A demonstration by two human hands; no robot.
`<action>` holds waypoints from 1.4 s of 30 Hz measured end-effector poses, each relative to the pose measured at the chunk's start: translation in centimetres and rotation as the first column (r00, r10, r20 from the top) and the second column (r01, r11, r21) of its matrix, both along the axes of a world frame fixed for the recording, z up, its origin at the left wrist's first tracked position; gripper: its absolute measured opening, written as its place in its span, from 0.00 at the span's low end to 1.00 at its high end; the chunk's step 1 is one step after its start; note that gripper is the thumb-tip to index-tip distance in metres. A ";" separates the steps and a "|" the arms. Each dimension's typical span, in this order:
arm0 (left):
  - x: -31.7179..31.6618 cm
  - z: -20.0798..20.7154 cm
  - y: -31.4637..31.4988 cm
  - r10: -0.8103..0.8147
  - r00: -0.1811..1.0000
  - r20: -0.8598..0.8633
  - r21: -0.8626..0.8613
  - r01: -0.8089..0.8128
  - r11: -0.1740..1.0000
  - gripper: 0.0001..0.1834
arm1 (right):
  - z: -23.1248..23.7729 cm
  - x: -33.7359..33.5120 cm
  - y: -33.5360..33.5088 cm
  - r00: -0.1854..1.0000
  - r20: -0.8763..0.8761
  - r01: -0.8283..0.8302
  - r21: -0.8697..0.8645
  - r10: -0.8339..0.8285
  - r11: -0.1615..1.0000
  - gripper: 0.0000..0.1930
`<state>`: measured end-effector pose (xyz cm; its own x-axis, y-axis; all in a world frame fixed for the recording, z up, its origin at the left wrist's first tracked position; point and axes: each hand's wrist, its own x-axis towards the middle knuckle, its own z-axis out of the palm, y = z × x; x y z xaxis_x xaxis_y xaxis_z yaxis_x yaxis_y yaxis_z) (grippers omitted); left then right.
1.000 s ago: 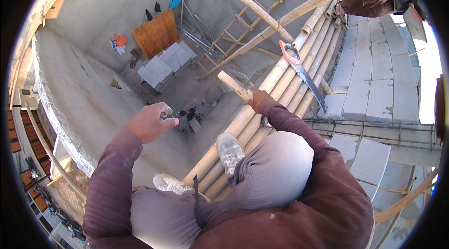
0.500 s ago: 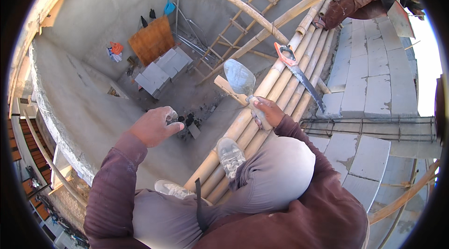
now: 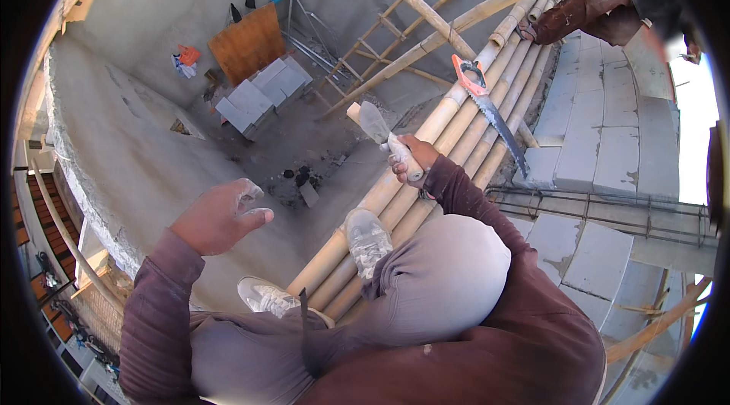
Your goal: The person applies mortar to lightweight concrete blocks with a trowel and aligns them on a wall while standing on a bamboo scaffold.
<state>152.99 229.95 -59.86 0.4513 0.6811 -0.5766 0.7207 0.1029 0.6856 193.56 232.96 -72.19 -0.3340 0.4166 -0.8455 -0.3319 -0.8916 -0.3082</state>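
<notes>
My right hand is wrapped round the pale, mortar-smeared handle of a trowel. The trowel's grey blade points up and to the left, tilted nearly edge-on, above the bamboo poles. My left hand hangs in the air over the room below, thumb and fingers apart, with nothing in it; pale dust coats its fingertips. Beyond my right hand a handsaw with an orange handle and dark toothed blade lies across the poles. It touches neither hand.
I crouch on the bamboo, my dusty shoes near its edge. Deep below lie stacked blocks and an orange-brown board; a bamboo ladder leans there. At right runs a block wall. A co-worker's legs are at far right.
My right hand has shifted slightly left and nearer, and the trowel blade has turned from face-on to nearly edge-on. My left hand has moved left, its fingers spreading wider.
</notes>
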 end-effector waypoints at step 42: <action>-5.2 -15.2 5.5 -0.062 0.968 0.244 -0.217 0.117 0.969 0.17 | -6.5 -8.0 2.9 -0.379 0.882 -0.776 -0.468 0.280 0.422 0.13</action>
